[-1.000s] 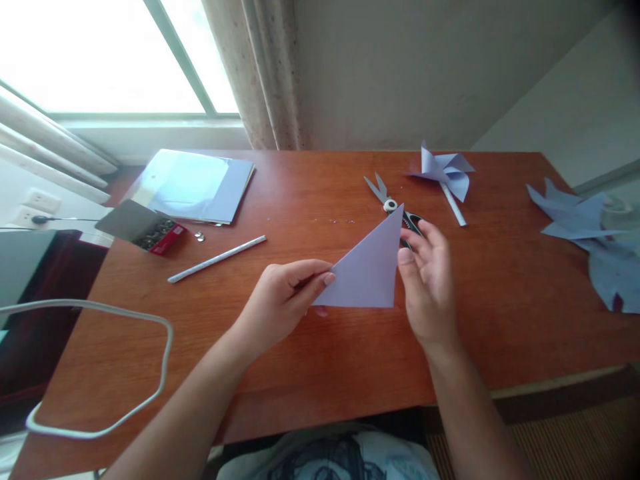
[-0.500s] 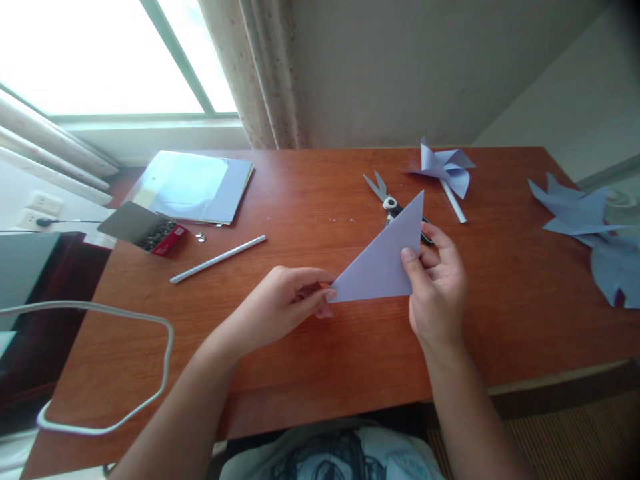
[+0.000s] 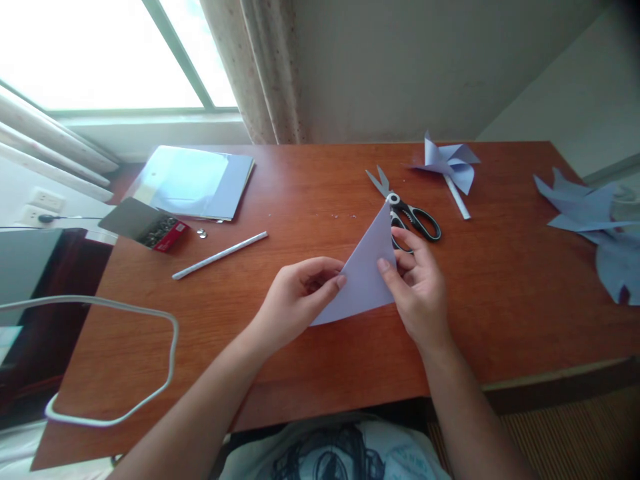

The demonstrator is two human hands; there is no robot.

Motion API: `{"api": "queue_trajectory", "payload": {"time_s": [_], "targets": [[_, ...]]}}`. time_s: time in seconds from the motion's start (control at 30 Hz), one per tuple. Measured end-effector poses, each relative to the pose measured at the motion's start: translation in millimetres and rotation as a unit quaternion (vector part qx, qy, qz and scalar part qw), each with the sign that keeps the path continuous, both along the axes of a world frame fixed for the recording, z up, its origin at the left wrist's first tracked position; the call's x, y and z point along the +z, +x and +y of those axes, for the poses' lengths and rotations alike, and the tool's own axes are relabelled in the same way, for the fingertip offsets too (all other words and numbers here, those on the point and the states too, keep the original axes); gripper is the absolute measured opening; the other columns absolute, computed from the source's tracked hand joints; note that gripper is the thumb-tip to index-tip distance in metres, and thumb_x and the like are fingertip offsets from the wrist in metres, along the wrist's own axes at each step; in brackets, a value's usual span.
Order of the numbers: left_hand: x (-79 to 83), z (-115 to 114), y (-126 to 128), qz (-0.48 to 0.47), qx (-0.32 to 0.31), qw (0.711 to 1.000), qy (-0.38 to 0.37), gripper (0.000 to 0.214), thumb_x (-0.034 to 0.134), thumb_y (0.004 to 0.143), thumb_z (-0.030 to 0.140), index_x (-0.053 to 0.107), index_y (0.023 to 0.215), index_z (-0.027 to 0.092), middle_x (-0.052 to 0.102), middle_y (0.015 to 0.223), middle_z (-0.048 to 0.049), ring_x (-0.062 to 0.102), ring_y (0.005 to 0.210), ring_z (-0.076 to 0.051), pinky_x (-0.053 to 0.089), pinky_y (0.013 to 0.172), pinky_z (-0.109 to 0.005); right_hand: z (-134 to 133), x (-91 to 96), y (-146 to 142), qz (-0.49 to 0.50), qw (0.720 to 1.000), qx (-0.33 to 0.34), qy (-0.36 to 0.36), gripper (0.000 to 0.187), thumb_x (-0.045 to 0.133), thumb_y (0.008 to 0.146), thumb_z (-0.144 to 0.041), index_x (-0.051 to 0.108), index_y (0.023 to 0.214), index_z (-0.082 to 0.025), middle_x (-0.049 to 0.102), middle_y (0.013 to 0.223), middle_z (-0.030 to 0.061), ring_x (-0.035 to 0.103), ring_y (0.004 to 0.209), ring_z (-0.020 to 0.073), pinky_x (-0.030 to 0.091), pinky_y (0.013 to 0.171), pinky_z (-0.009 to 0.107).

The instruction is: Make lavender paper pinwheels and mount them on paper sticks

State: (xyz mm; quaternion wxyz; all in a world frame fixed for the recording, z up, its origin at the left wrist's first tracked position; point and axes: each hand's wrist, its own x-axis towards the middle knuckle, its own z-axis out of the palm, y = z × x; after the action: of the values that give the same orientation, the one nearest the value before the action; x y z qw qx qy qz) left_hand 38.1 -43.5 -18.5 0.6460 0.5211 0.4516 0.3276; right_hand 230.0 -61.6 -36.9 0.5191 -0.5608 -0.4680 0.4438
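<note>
A pale sheet of paper (image 3: pixel 363 283), folded into a triangle, is held above the table between both hands. My left hand (image 3: pixel 305 293) pinches its slanted left edge between thumb and fingers. On the opposite edge, my right hand (image 3: pixel 417 283) grips the paper, thumb in front and fingers behind. Just beyond the paper's upper tip lie black-and-white scissors (image 3: pixel 413 212) with their blades apart; the fingers of my right hand overlap part of one handle in view. A rolled white paper stick (image 3: pixel 220 255) lies left of my left hand.
A paper pinwheel (image 3: pixel 450 163) on a stick lies at the back right, with cut paper pieces (image 3: pixel 587 207) at the far right. On the left are an open box of small metal pieces (image 3: pixel 160 230), a folder with papers (image 3: pixel 195 180) and a white cable (image 3: pixel 173 347).
My left hand has slid from the paper's left corner up along its slanted edge. The paper and my right hand have moved left, uncovering more of the scissors.
</note>
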Motion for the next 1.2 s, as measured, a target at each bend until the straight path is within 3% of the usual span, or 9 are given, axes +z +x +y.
{"api": "queue_trajectory", "payload": {"time_s": [0.13,0.23,0.3,0.37,0.5,0.67,0.9,1.03,1.2], "targets": [[1.1,0.0,1.2,0.002,0.017,1.000,0.014,0.024,0.071,0.087,0.035,0.075,0.095,0.012,0.071,0.082,-0.0050,0.060,0.069,-0.012,0.047,0.060,-0.021,1.2,-2.7,0.5,-0.143,0.983,-0.041,0.103,0.052,0.066,0.090,-0.027,0.048,0.139,-0.028,0.067,0.121,0.0099,0.068,0.096,0.0231,0.059,0.074,0.037],[1.1,-0.2,2.2,0.007,0.016,1.000,0.018,0.024,0.071,0.088,0.035,0.075,0.094,0.013,0.070,0.081,-0.0044,0.059,0.067,-0.012,0.046,0.059,-0.020,1.3,0.0,1.6,-0.301,0.930,-0.071,0.198,0.047,0.068,0.087,-0.023,0.057,0.133,-0.028,0.058,0.137,0.0131,0.060,0.118,0.0300,0.058,0.084,0.045],[0.5,-0.6,2.8,0.012,0.015,0.999,0.027,0.023,0.070,0.088,0.035,0.074,0.094,0.013,0.070,0.081,-0.0048,0.058,0.067,-0.012,0.047,0.059,-0.021,0.5,2.9,1.3,-0.356,0.902,-0.041,0.240,0.041,0.067,0.088,-0.020,0.060,0.128,-0.028,0.059,0.138,0.0122,0.056,0.126,0.0323,0.053,0.098,0.053],[-0.1,-1.3,3.1,0.017,0.018,0.999,0.047,0.023,0.069,0.088,0.034,0.074,0.094,0.012,0.070,0.081,-0.0053,0.059,0.068,-0.013,0.048,0.059,-0.021,-0.6,5.2,-0.1,-0.371,0.892,0.013,0.258,0.040,0.064,0.090,-0.019,0.060,0.129,-0.028,0.062,0.137,0.0112,0.055,0.130,0.0324,0.046,0.108,0.057],[0.5,-2.9,2.6,0.052,0.007,0.992,0.112,0.020,0.066,0.091,0.030,0.073,0.098,0.013,0.072,0.082,-0.0061,0.063,0.072,-0.015,0.051,0.064,-0.022,-2.4,6.5,-3.9,-0.366,0.893,0.096,0.244,0.046,0.062,0.092,-0.026,0.054,0.138,-0.026,0.061,0.142,0.0117,0.050,0.137,0.0328,0.041,0.113,0.058],[3.8,-3.3,0.5,0.095,0.012,0.974,0.207,0.016,0.065,0.091,0.025,0.073,0.099,0.013,0.073,0.081,-0.0049,0.064,0.070,-0.014,0.052,0.066,-0.022,-3.4,7.3,-5.9,-0.343,0.899,0.139,0.233,0.049,0.061,0.092,-0.027,0.051,0.140,-0.025,0.063,0.138,0.0113,0.053,0.134,0.0312,0.044,0.112,0.055],[6.2,-3.0,1.2,0.135,0.019,0.943,0.304,0.009,0.066,0.091,0.018,0.072,0.098,0.017,0.075,0.087,-0.0033,0.068,0.076,-0.012,0.053,0.073,-0.021,-6.6,6.8,-9.7,-0.307,0.917,0.121,0.222,0.038,0.066,0.092,-0.023,0.058,0.128,-0.026,0.073,0.118,0.0088,0.068,0.107,0.0249,0.056,0.095,0.043],[6.9,-2.4,1.6,0.158,0.049,0.932,0.323,0.008,0.068,0.089,0.018,0.071,0.096,0.018,0.074,0.085,-0.0025,0.066,0.073,-0.012,0.053,0.072,-0.022,-7.8,7.9,-9.9,-0.302,0.928,0.099,0.192,0.033,0.065,0.092,-0.026,0.061,0.125,-0.029,0.075,0.114,0.0058,0.072,0.100,0.0233,0.059,0.090,0.039],[5.1,1.2,-0.2,0.147,0.072,0.930,0.328,0.019,0.074,0.085,0.022,0.071,0.103,0.019,0.071,0.102,-0.0071,0.066,0.095,-0.018,0.054,0.082,-0.027,-8.1,9.8,-8.8,-0.283,0.943,0.082,0.157,0.031,0.069,0.090,-0.030,0.064,0.122,-0.029,0.076,0.116,0.0050,0.073,0.101,0.0235,0.060,0.090,0.037]]}}
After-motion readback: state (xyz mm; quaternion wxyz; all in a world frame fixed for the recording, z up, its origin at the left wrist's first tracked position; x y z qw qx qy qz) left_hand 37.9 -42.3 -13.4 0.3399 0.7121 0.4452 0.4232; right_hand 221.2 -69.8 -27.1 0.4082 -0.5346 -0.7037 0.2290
